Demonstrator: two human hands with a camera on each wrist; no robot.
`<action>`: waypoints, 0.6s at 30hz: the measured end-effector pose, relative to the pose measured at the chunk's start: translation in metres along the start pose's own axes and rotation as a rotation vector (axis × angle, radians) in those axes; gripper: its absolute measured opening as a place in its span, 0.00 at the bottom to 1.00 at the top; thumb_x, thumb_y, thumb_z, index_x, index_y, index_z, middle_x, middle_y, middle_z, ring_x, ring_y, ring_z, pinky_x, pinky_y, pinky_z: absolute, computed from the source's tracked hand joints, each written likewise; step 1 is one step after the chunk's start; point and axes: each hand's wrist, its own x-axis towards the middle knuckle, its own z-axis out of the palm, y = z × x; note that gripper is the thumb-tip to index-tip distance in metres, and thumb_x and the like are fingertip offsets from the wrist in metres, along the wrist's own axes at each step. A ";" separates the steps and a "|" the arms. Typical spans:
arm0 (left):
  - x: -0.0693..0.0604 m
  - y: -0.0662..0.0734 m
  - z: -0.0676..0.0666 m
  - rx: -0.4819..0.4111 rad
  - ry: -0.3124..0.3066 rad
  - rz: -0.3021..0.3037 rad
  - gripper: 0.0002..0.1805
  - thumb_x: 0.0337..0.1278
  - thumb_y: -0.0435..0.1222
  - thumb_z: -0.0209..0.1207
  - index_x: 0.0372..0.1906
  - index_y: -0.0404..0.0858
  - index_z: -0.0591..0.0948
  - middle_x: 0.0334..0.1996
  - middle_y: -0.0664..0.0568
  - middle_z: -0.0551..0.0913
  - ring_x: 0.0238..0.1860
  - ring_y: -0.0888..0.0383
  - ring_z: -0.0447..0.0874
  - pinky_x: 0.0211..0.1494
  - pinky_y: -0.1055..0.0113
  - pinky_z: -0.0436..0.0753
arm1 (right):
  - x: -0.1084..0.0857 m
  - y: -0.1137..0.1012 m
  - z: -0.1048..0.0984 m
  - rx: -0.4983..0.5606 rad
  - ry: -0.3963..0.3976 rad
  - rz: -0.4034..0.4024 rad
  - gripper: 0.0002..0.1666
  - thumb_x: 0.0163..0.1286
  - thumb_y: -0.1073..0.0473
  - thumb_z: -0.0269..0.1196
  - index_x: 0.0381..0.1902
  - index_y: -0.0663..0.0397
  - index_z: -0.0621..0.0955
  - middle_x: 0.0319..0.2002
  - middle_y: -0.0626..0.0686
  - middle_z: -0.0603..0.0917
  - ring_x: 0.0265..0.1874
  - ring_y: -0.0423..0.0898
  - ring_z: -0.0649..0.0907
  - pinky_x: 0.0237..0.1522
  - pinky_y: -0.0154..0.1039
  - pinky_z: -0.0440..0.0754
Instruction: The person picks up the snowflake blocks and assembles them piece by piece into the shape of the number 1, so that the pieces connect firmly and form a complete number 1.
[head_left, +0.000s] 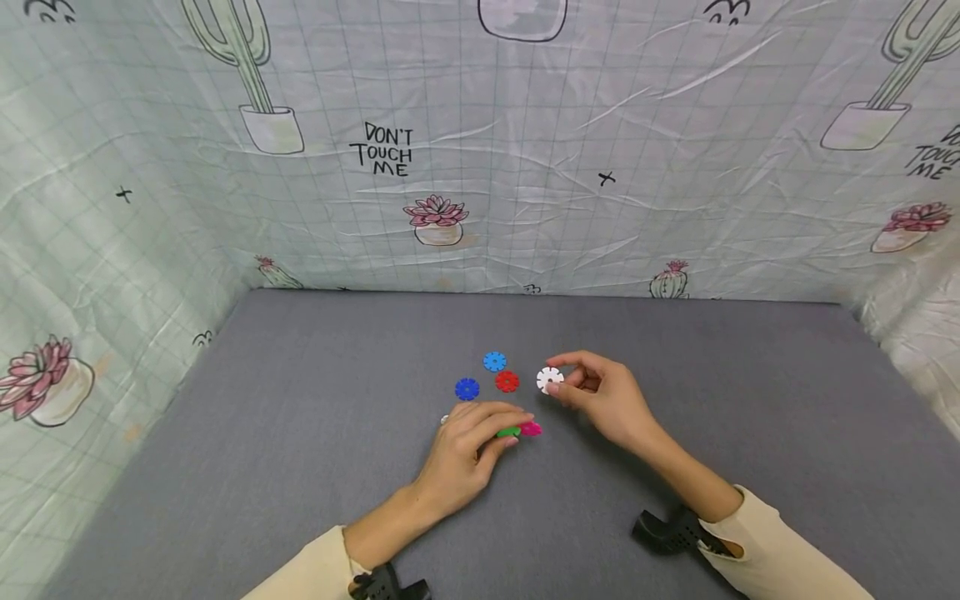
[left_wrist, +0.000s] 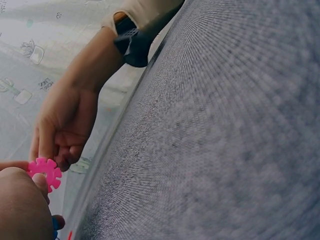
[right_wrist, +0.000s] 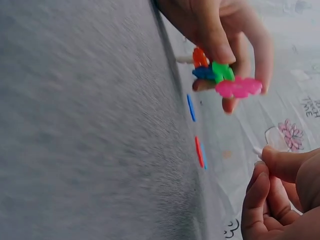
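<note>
The left hand (head_left: 467,450) holds a small cluster (right_wrist: 212,71) of joined notched discs between thumb and fingers. The cluster includes a pink disc (right_wrist: 239,88), a green disc (right_wrist: 222,71), a blue disc (right_wrist: 203,73) and an orange disc (right_wrist: 199,57); a pale piece (right_wrist: 184,59) shows at the far end, its attachment unclear. The right hand (head_left: 611,404) pinches a white disc (head_left: 544,374) by its edge between thumb and finger, near the cluster but apart from it. The two hands are apart.

On the tabletop (head_left: 300,483), beyond the left hand, lie a light blue disc (head_left: 495,361), a red disc (head_left: 507,382) and a dark blue disc (head_left: 467,389), all flat and separate.

Handling: the discs appear to be thin, stiff plastic, very light and probably smooth enough to slip. Grip each disc by opposite points on the rim, leaving the intended slot exposed. Support the cluster close to its joints; sideways load may loosen them.

Markings: the backdrop (head_left: 525,258) bears the lettering "DON'T TOUCH ME" (head_left: 383,150), partly repeated at the right edge. No brand or label is legible on the discs.
</note>
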 end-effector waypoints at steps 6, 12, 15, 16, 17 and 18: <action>0.000 0.000 0.000 0.004 0.001 -0.016 0.20 0.49 0.28 0.67 0.50 0.42 0.82 0.46 0.53 0.83 0.47 0.57 0.79 0.49 0.61 0.73 | -0.014 0.005 -0.001 0.046 -0.044 0.020 0.20 0.62 0.58 0.68 0.53 0.56 0.80 0.26 0.53 0.80 0.24 0.55 0.80 0.24 0.35 0.76; -0.001 0.000 0.000 0.009 0.006 -0.026 0.20 0.50 0.28 0.66 0.50 0.42 0.82 0.46 0.53 0.83 0.46 0.58 0.79 0.49 0.61 0.72 | -0.025 0.006 -0.003 0.092 -0.075 0.025 0.21 0.62 0.55 0.68 0.53 0.53 0.81 0.26 0.53 0.80 0.25 0.56 0.80 0.24 0.38 0.77; -0.001 0.000 0.000 0.012 0.011 -0.028 0.20 0.49 0.28 0.66 0.50 0.42 0.82 0.46 0.54 0.83 0.46 0.58 0.80 0.49 0.61 0.72 | -0.030 0.004 -0.003 0.115 -0.097 0.036 0.21 0.62 0.56 0.68 0.53 0.54 0.80 0.26 0.54 0.80 0.25 0.56 0.80 0.25 0.40 0.78; -0.001 0.000 0.000 0.011 0.011 -0.029 0.20 0.49 0.28 0.67 0.50 0.42 0.82 0.46 0.54 0.83 0.46 0.58 0.80 0.49 0.62 0.72 | -0.032 0.004 -0.003 0.123 -0.104 0.044 0.22 0.62 0.56 0.68 0.53 0.55 0.80 0.27 0.55 0.79 0.25 0.56 0.80 0.25 0.41 0.79; -0.001 0.000 0.000 0.010 0.011 -0.030 0.20 0.49 0.27 0.67 0.50 0.42 0.82 0.46 0.54 0.83 0.46 0.58 0.80 0.48 0.62 0.72 | -0.033 0.004 -0.003 0.128 -0.111 0.053 0.22 0.62 0.56 0.68 0.53 0.55 0.80 0.27 0.55 0.79 0.25 0.56 0.80 0.26 0.41 0.79; -0.001 0.000 0.000 0.008 0.012 -0.031 0.20 0.49 0.27 0.67 0.50 0.42 0.82 0.46 0.53 0.83 0.46 0.58 0.80 0.48 0.61 0.72 | -0.034 0.004 -0.002 0.136 -0.117 0.061 0.22 0.62 0.56 0.69 0.53 0.56 0.80 0.27 0.56 0.79 0.25 0.56 0.80 0.26 0.41 0.79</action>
